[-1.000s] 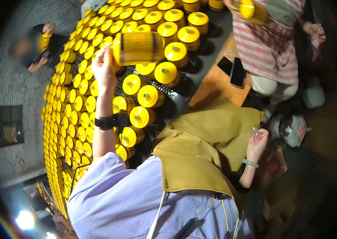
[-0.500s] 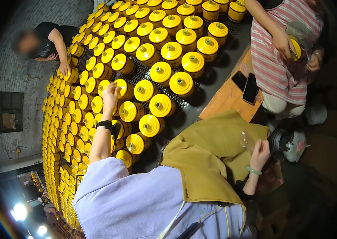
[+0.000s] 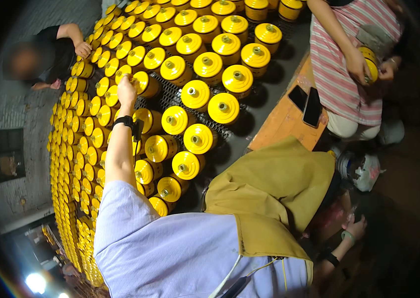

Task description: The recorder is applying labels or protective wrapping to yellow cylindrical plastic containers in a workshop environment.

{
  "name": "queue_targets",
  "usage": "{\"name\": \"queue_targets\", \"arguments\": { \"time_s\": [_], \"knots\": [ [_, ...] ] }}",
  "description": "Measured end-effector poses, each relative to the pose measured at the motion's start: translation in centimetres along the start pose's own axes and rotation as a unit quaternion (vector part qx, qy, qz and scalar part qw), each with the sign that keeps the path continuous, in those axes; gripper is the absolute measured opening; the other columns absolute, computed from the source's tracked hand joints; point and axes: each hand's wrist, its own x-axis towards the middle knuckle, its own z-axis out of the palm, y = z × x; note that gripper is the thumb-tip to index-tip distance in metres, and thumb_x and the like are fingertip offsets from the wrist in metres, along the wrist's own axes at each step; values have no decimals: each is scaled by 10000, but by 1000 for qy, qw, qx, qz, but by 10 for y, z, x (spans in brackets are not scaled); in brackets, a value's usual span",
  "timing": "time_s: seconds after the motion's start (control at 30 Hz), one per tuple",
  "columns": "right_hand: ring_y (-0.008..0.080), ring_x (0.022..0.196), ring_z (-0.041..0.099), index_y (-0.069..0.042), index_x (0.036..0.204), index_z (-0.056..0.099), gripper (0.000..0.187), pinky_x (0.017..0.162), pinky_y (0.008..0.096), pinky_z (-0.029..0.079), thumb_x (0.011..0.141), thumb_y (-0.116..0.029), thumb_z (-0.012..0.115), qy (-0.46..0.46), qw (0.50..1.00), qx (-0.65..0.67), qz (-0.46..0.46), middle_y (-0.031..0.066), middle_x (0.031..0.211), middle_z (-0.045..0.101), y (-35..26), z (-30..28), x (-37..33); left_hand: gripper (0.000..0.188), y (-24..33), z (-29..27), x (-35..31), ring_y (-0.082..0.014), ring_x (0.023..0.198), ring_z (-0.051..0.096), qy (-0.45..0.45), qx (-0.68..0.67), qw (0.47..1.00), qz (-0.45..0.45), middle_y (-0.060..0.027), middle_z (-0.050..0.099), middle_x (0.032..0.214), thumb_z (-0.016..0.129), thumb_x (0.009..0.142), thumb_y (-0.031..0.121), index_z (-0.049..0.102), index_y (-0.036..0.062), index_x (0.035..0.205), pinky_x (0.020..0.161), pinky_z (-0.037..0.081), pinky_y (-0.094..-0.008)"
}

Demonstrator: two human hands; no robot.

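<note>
Many yellow canisters (image 3: 224,108) with round stepped lids and short metal necks stand in close rows. My left hand (image 3: 127,90), a black band on its wrist, reaches over them with its fingers pinched together. Its fingertips are beside the lid of a yellow canister (image 3: 145,84); what they hold, if anything, is hidden. Low on the right, in shadow, is my right hand (image 3: 356,227), a green bangle at its wrist. Its fingers are curled near a dim reddish bundle (image 3: 336,217), and what lies in them is too dark to make out.
Two phones (image 3: 312,108) lie on an orange wooden board (image 3: 282,126). A person in a striped apron (image 3: 336,74) holds a yellow canister at the right. Another person (image 3: 66,44) leans over the rows at far left. A mustard cloth (image 3: 269,184) covers my lap.
My left hand has moved farther over the rows. My right hand has dropped from beside my lap to the lower right. The far-left person's hand has lifted off a canister.
</note>
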Motion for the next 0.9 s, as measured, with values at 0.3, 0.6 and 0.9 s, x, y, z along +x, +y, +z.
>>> {"name": "queue_targets", "arguments": {
  "time_s": [0.3,0.6,0.9],
  "knots": [
    [362,1202,516,-55,1194,614,354,997,420,430,856,-139,681,-15,893,360,-270,183,1313,529,-101,42,-44,258,-22,20,3,-389,975,637,-57,51,997,-30,-190,678,1055,676,850,262,709,36,971,858,506,-424],
    [334,1100,577,-16,1125,625,256,879,383,498,874,-65,633,-56,825,477,-298,149,1236,576,-163,-23,-82,191,69,-134,-16,-121,980,614,35,-317,940,122,-93,642,1220,561,972,56,662,-62,1083,853,491,-247],
    [304,1022,624,-20,1078,650,298,871,361,501,796,-56,735,-37,615,603,-507,132,1100,637,-251,-79,-133,210,313,-78,-143,-143,1084,562,-369,-469,781,183,-91,609,1206,491,967,21,621,-80,1097,946,432,-271]
  ]
}}
